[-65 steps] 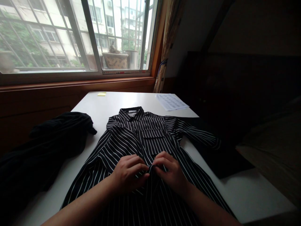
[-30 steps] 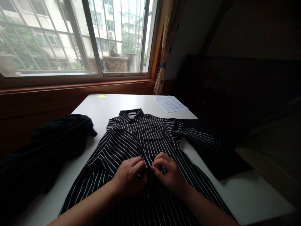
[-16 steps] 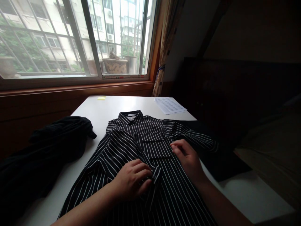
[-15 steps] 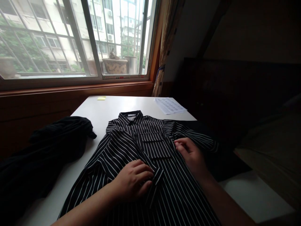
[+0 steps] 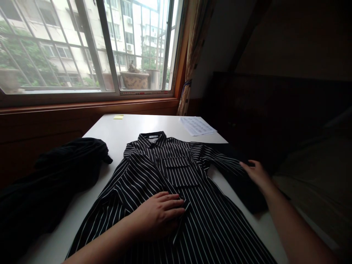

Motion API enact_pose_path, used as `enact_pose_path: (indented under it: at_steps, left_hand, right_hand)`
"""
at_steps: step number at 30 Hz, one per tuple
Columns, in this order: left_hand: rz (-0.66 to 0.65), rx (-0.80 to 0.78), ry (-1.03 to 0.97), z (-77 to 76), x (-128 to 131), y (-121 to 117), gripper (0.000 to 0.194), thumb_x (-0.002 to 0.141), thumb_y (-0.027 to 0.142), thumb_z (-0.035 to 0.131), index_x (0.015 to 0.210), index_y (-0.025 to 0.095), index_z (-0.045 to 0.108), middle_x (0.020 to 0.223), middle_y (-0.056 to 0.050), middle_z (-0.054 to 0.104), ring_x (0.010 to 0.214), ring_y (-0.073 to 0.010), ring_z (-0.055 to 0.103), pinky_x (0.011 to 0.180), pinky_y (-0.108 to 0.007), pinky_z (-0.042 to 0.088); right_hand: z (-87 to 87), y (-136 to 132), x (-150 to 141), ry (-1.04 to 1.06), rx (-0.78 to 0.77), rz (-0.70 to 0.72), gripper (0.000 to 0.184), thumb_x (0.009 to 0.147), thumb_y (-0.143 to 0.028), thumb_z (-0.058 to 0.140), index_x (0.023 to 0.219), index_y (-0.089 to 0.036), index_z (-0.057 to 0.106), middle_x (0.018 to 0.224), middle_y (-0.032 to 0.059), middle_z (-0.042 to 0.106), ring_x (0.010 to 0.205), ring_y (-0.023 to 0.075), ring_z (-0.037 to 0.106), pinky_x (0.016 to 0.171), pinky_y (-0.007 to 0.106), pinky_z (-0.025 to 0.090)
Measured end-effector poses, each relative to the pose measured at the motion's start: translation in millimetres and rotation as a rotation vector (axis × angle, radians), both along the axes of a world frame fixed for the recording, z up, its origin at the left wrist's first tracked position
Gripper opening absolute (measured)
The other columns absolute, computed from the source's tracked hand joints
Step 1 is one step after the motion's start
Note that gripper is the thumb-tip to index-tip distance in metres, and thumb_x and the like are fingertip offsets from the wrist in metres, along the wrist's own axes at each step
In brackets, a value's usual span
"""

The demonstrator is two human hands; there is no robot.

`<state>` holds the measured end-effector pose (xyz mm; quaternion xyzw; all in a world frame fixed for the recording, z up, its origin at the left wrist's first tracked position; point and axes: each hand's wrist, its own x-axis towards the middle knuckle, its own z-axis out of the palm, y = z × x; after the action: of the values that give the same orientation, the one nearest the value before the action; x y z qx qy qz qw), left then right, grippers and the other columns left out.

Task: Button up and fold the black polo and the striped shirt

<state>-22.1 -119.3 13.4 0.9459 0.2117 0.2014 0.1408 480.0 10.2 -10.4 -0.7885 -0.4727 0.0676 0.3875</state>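
A black shirt with white stripes lies spread on the white table, its collar toward the window. One sleeve is folded across the shirt's front. My left hand rests flat on that sleeve near its cuff, fingers stretched out and together. Off to the right, the other sleeve extends away from the body of the shirt. At its cuff end is my right hand, thumb and fingers closed on the striped cloth. The fingertips are partly lost in shadow.
A dark bundled garment lies on the table's left side. Under the right sleeve is more dark cloth. Printed sheets and a yellow sticky note lie at the far edge, below a barred window.
My right hand has moved right, from beside the shirt's chest to the end of the outstretched sleeve. My left hand stays on the folded sleeve, its fingers now a little straighter.
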Motion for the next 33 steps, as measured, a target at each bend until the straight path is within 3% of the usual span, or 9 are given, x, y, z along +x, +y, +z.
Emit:
enact_pose_path:
  at_steps: [3, 6, 12, 17, 21, 23, 26, 29, 33]
  left_hand:
    - [0.003, 0.005, -0.008, -0.6, 0.4, -0.1, 0.048, 0.093, 0.032, 0.058, 0.14, 0.027, 0.049, 0.142, -0.004, 0.055, 0.134, -0.025, 0.048, 0.112, -0.048, 0.039]
    - [0.005, -0.003, -0.008, -0.9, 0.4, -0.3, 0.048, 0.093, 0.033, 0.059, 0.14, 0.027, 0.049, 0.143, -0.003, 0.055, 0.134, -0.0246, 0.048, 0.112, -0.047, 0.039]
    - [0.007, 0.002, -0.004, -2.2, -0.2, -0.4, 0.047, 0.093, 0.033, 0.059, 0.139, 0.027, 0.049, 0.143, -0.003, 0.054, 0.135, -0.0247, 0.047, 0.112, -0.047, 0.038]
    - [0.016, 0.025, -0.024, -1.6, 1.8, -0.2, 0.042, 0.094, 0.033, 0.058, 0.135, 0.026, 0.053, 0.139, -0.003, 0.058, 0.131, -0.0244, 0.05, 0.11, -0.045, 0.041]
    - [0.078, 0.108, -0.075, 0.5, -0.4, 0.9, 0.019, 0.094, 0.026, 0.054, 0.109, 0.022, 0.065, 0.107, -0.004, 0.072, 0.103, -0.0209, 0.064, 0.091, -0.038, 0.05]
    - [0.119, 0.171, -0.1, 0.6, -4.0, 1.3, 0.013, 0.091, 0.023, 0.053, 0.086, 0.02, 0.065, 0.082, -0.002, 0.069, 0.078, -0.0175, 0.063, 0.074, -0.033, 0.05]
    - [0.178, 0.247, -0.16, -1.0, -9.7, 1.2, 0.021, 0.088, 0.02, 0.053, 0.067, 0.019, 0.054, 0.064, 0.0, 0.058, 0.058, -0.0134, 0.05, 0.056, -0.028, 0.04]
    - [0.223, 0.255, -0.209, -3.7, -12.0, 1.5, 0.023, 0.088, 0.018, 0.052, 0.064, 0.019, 0.048, 0.062, 0.001, 0.053, 0.056, -0.0124, 0.044, 0.052, -0.027, 0.033]
    - [0.359, 0.178, -0.21, -4.3, -11.0, 6.3, 0.017, 0.088, 0.015, 0.05, 0.072, 0.019, 0.051, 0.071, -0.001, 0.055, 0.064, -0.0146, 0.046, 0.056, -0.028, 0.037]
  right_hand:
    - [4.5, 7.5, -13.3, 0.156, -0.062, 0.01, 0.044, 0.065, -0.037, 0.074, 0.103, -0.016, 0.066, 0.089, 0.0142, 0.07, 0.078, 0.0287, 0.068, 0.07, 0.042, 0.054]
    - [16.5, 12.9, -30.5, 0.148, -0.033, 0.089, 0.041, 0.065, -0.029, 0.072, 0.103, -0.016, 0.069, 0.092, 0.0122, 0.072, 0.081, 0.0267, 0.068, 0.071, 0.038, 0.054]
    - [77.7, 8.1, -102.7, -0.185, 0.174, 0.24, 0.027, 0.075, -0.031, 0.067, 0.099, -0.019, 0.071, 0.091, 0.0081, 0.072, 0.085, 0.0255, 0.067, 0.08, 0.039, 0.052]
    - [131.6, -34.3, -224.1, -0.369, 0.399, 0.608, 0.015, 0.086, -0.024, 0.063, 0.098, -0.021, 0.07, 0.096, 0.0081, 0.069, 0.091, 0.025, 0.065, 0.088, 0.043, 0.052]
    - [151.5, -84.6, -300.8, -0.161, 0.228, 1.19, 0.034, 0.089, -0.022, 0.065, 0.122, -0.028, 0.062, 0.118, 0.0043, 0.065, 0.094, 0.018, 0.066, 0.078, 0.032, 0.059]
    - [155.4, -96.9, -313.7, -0.073, 0.177, 1.311, 0.037, 0.092, -0.022, 0.06, 0.128, -0.03, 0.059, 0.125, 0.0037, 0.062, 0.097, 0.0164, 0.066, 0.077, 0.03, 0.06]
    - [152.3, -90.4, -305.1, -0.031, 0.245, 1.188, 0.025, 0.096, -0.022, 0.055, 0.118, -0.028, 0.064, 0.116, 0.0035, 0.066, 0.101, 0.0174, 0.065, 0.078, 0.031, 0.058]
    - [137.5, -70.5, -283.3, -0.074, 0.22, 1.031, 0.017, 0.095, -0.022, 0.055, 0.107, -0.024, 0.067, 0.105, 0.0038, 0.069, 0.093, 0.0172, 0.065, 0.076, 0.032, 0.056]
    - [108.5, -60.0, -263.5, -0.145, 0.027, 1.104, 0.01, 0.092, -0.022, 0.06, 0.098, -0.022, 0.069, 0.097, 0.0023, 0.069, 0.086, 0.016, 0.065, 0.078, 0.032, 0.054]
